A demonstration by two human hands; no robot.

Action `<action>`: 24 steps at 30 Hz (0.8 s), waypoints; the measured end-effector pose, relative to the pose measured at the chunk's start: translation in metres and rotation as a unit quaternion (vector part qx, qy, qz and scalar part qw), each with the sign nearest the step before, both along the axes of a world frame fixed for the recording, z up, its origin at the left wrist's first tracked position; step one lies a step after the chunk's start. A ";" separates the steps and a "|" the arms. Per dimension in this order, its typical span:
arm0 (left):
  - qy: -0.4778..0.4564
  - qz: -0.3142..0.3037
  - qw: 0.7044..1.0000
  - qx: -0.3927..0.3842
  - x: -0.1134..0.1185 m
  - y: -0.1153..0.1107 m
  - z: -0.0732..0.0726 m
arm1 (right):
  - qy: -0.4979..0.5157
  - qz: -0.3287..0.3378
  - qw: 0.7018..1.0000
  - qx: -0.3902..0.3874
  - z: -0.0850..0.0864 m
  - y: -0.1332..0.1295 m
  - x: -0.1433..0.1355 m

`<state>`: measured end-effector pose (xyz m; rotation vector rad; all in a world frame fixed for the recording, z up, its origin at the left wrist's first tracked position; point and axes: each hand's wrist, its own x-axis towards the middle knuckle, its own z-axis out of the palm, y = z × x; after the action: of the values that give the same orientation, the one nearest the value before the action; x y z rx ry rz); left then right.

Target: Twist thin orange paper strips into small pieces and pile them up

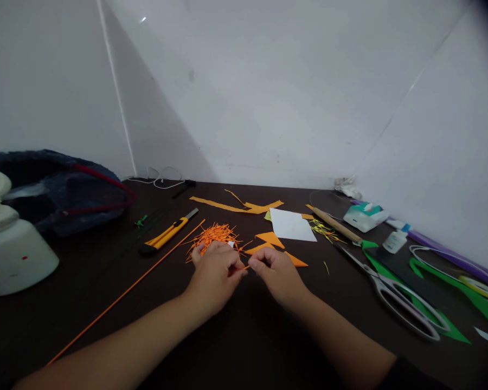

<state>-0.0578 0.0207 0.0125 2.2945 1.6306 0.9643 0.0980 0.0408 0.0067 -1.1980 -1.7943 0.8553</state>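
My left hand [217,273] and my right hand [280,273] meet low over the dark table, fingertips a little apart. Between them a thin orange strip [246,267] spans the gap, each end pinched by thumb and forefinger. Just beyond my left hand lies a loose pile of short orange strips [216,235], partly hidden by its fingers. Orange paper pieces [270,238] are spread past my right hand, with a white sheet [293,225] behind them. A long, thin orange stick [132,287] runs diagonally left of my left hand and passes behind that forearm.
A yellow utility knife [168,233], blade out, lies at left, near a white container [18,254] and a dark blue basket [85,195]. Rightward are scissors [384,281], a wooden-handled tool [336,225], a small glue bottle [396,240], a tissue pack [365,216] and green strips [459,290].
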 end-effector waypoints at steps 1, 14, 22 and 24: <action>0.007 0.001 1.000 0.011 0.000 0.000 0.000 | 0.022 0.010 0.999 -0.021 0.000 0.000 -0.001; 0.032 0.014 0.998 0.049 0.000 -0.002 -0.001 | -0.095 -0.023 0.988 0.116 -0.003 -0.001 -0.001; -0.005 0.015 1.000 0.008 0.001 0.000 -0.002 | -0.146 -0.015 0.969 0.197 -0.003 -0.001 -0.001; -0.010 0.014 1.000 0.002 0.001 0.000 -0.002 | -0.150 -0.020 0.968 0.201 -0.004 0.000 -0.001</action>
<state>-0.0564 0.0208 0.0101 2.2623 1.6594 0.9939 0.0975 0.0410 0.0032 -1.1281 -2.0526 0.2695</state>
